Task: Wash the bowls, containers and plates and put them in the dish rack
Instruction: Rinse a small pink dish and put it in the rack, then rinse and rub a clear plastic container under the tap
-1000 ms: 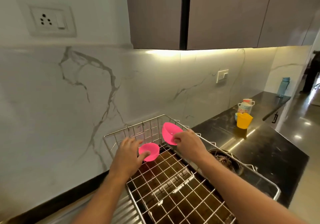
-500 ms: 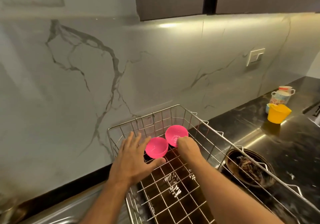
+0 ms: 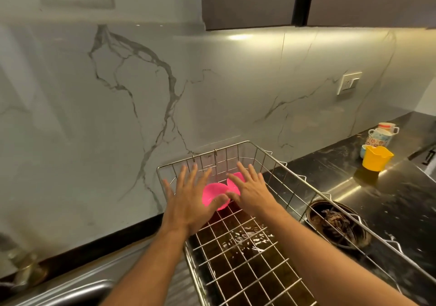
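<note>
Pink bowls (image 3: 212, 196) beneath spread fingers (image 3: 182, 175)

Just beyond your fingertips (image 3: 193, 166) sit two bright pink bowls (image 3: 213, 196), glossy and unpatterned, inside a silver wire dish rack (image 3: 278, 161) whose tray below your palms shows dark amber-brown. Past your fingers the backsplash (image 3: 212, 93) is white marble with grey veins. Off to the right of your right-hand fingers, on the black, white-flecked countertop (image 3: 389, 201), stand a yellow cup (image 3: 377, 158) and stacked white mugs (image 3: 382, 135) with red and blue floral print.
</note>
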